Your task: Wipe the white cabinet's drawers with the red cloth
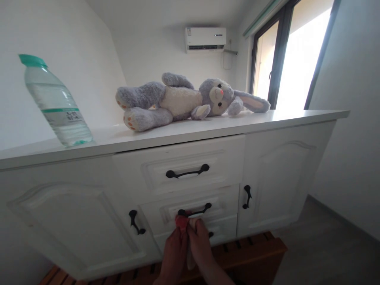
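My left hand and my right hand are pressed together low in the view, fingers closed. Between them they hold a small white item with a red tip; what it is cannot be made out. The red tip sits right at the black handle of the middle drawer of a white cabinet. The top drawer above it is closed.
On the cabinet top a grey and white plush rabbit lies on its side, and a clear water bottle with a green cap stands at the left. A wooden slatted base is under the cabinet. A window lies to the right.
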Demonstrator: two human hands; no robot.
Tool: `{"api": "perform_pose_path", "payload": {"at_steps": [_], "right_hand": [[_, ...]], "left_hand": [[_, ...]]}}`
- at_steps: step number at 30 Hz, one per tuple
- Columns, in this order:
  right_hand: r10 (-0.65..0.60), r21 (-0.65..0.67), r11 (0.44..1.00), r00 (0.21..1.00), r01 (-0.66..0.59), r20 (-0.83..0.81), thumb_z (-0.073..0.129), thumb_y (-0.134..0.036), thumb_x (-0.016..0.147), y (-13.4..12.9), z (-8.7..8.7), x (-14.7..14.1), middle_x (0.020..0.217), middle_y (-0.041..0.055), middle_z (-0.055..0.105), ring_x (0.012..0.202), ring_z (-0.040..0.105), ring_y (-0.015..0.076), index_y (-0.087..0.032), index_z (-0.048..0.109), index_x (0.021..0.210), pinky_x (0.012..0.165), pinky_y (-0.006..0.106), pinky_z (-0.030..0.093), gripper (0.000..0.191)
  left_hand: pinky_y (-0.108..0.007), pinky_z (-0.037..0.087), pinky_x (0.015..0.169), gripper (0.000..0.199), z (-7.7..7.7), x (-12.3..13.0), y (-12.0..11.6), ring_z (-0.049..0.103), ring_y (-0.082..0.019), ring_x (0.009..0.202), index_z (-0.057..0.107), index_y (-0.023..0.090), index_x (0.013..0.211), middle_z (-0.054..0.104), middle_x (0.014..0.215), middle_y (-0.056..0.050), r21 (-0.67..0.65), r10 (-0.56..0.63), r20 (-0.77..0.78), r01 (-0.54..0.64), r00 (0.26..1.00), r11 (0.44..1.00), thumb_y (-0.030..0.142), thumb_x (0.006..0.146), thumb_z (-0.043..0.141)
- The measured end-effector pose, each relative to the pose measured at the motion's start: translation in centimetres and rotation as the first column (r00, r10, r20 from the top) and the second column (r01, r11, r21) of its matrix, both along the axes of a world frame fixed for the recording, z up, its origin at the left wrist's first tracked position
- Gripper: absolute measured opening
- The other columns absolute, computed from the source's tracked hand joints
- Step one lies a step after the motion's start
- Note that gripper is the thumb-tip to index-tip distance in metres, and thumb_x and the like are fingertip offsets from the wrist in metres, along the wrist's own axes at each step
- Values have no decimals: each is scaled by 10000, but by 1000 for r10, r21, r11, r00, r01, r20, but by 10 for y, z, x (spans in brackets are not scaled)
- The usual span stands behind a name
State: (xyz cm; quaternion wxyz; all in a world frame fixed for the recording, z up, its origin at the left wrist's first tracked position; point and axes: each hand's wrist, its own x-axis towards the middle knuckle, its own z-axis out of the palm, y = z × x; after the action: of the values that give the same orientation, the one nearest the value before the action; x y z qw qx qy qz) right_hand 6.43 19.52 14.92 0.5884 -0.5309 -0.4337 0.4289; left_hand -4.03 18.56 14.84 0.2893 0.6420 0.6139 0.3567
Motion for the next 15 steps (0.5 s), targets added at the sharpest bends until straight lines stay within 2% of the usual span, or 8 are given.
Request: {"api": "perform_pose_path", "payload": {"at_steps": [4, 6, 8, 10, 12, 14, 15], "right_hand": [[119, -2, 993, 977, -122, -176, 592, -350, 811, 6, 13, -47, 804, 39, 654, 824, 606, 241, -183, 632, 798, 770, 344, 464, 172], [155, 35, 988, 954, -151, -256, 625, -397, 823, 5, 30, -57, 838, 44, 673, 847, 611, 236, -175, 649, 835, 785, 338, 478, 224], [202, 82, 979, 909, -185, -366, 674, -432, 813, -3, 50, -55, 908, 47, 696, 897, 625, 229, -173, 671, 932, 832, 329, 488, 284], [241, 87, 970, 837, -228, -491, 702, -466, 802, -15, 67, -37, 985, 52, 712, 919, 645, 225, -184, 671, 1068, 856, 329, 500, 389], [206, 44, 975, 816, -216, -541, 695, -518, 811, -31, 80, -6, 1025, 59, 720, 916, 662, 225, -202, 651, 1159, 854, 334, 513, 472], [102, 15, 994, 909, -105, -404, 658, -553, 846, -42, 87, 35, 1038, 65, 722, 935, 664, 228, -213, 653, 1156, 879, 337, 510, 460], [45, 41, 999, 968, -36, -247, 636, -546, 869, -45, 89, 56, 1036, 69, 721, 949, 660, 231, -213, 663, 1121, 903, 339, 501, 419]], "left_hand": [[-415, 471, 734, 338, 15, -40, -2, 684, -288, 764, 574, 221, 807, 731, 812, -133, 6, 142, -32, -142, 989, 990, 448, 936, 358], [-429, 485, 739, 367, 30, -44, -4, 681, -293, 756, 590, 211, 819, 728, 802, -133, 54, 177, -28, -176, 984, 983, 479, 932, 367], [-457, 513, 800, 419, 46, -43, -9, 695, -304, 830, 632, 175, 913, 747, 889, -158, 129, 176, 8, -175, 984, 976, 527, 921, 404], [-494, 512, 954, 511, 56, -38, -20, 684, -314, 1062, 636, 136, 1144, 735, 1156, -201, 196, 177, 109, -195, 978, 961, 547, 921, 428], [-514, 461, 1089, 580, 52, -34, -35, 616, -294, 1245, 553, 163, 1354, 648, 1378, -177, 218, 209, 256, -267, 944, 939, 542, 935, 422], [-518, 449, 1128, 577, 35, -31, -49, 622, -282, 1249, 571, 192, 1362, 660, 1380, -139, 161, 269, 407, -359, 873, 919, 549, 937, 415], [-514, 455, 1132, 561, 22, -30, -55, 640, -285, 1227, 628, 191, 1298, 692, 1336, -131, 107, 298, 475, -390, 828, 915, 561, 928, 425]]}}
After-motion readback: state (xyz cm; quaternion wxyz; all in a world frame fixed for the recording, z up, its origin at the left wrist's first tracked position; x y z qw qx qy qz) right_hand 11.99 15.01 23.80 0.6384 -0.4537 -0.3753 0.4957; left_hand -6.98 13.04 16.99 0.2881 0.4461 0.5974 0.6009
